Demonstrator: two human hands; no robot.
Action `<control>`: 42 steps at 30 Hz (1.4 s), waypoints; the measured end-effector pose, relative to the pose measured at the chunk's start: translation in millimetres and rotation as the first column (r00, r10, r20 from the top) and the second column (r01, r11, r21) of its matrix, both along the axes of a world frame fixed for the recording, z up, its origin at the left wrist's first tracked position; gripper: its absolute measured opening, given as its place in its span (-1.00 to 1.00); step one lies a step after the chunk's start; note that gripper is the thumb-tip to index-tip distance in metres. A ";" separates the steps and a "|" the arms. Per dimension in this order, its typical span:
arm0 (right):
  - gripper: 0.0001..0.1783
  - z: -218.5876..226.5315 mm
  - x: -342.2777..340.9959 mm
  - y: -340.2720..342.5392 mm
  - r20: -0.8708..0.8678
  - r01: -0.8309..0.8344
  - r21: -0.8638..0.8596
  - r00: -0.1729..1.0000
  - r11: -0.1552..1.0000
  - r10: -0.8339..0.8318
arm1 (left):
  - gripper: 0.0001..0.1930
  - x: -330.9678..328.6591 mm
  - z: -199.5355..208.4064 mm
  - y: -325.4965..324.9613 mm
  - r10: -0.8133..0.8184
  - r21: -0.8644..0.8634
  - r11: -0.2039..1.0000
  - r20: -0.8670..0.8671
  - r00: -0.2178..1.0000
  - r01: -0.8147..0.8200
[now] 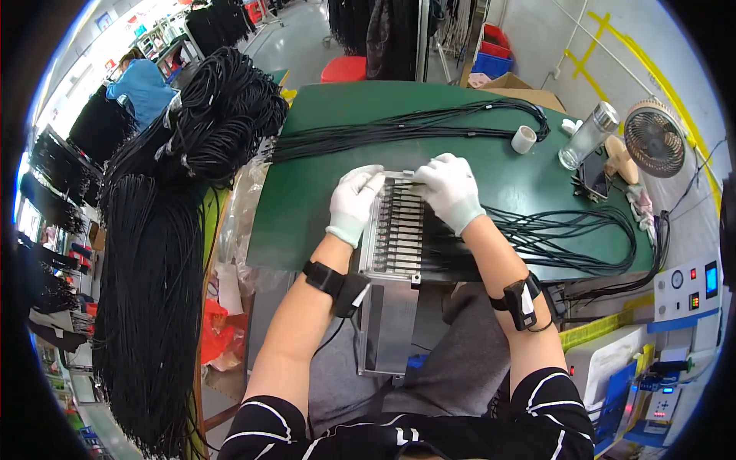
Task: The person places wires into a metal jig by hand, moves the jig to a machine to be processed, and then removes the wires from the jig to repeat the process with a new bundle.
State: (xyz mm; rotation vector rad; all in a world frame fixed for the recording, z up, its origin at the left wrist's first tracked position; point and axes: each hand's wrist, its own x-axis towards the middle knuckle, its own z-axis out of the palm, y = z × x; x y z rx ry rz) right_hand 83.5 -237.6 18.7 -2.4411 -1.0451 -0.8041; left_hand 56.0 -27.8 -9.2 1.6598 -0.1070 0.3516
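Here, left hand (353, 202) flat on metal fixture (395, 230), right hand (451, 189) pinching a black cable (537, 222)

A cable-assembly factory floor. The green desk (307, 207) carries a slotted metal jig (399, 230) and loose black cables (567, 230). Left of the desk hang dense bundles of black cable (153, 268); right of it stand test units with indicator lights (686, 287); beyond it, plastic crates (494, 50) and another worker (142, 88).

Blue screen (711, 278) on grey box (686, 290), right.
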 end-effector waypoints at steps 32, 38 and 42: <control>-0.86 -19.6 21.3 -5.6 -0.127 0.160 -0.190 0.974 0.969 -0.186 | -0.70 15.2 -26.8 16.4 0.107 0.663 0.732 0.116 0.987 -0.158; -0.71 -11.7 -2.5 5.6 0.047 0.197 -0.258 0.980 0.946 -0.191 | -0.63 2.6 -20.4 -3.3 0.015 0.832 0.512 0.241 0.970 -0.215; -0.56 -1.7 -9.2 4.4 -0.068 0.221 -0.354 0.963 0.909 -0.261 | -0.60 1.3 -8.8 -7.2 -0.023 0.916 0.387 0.121 0.992 -0.103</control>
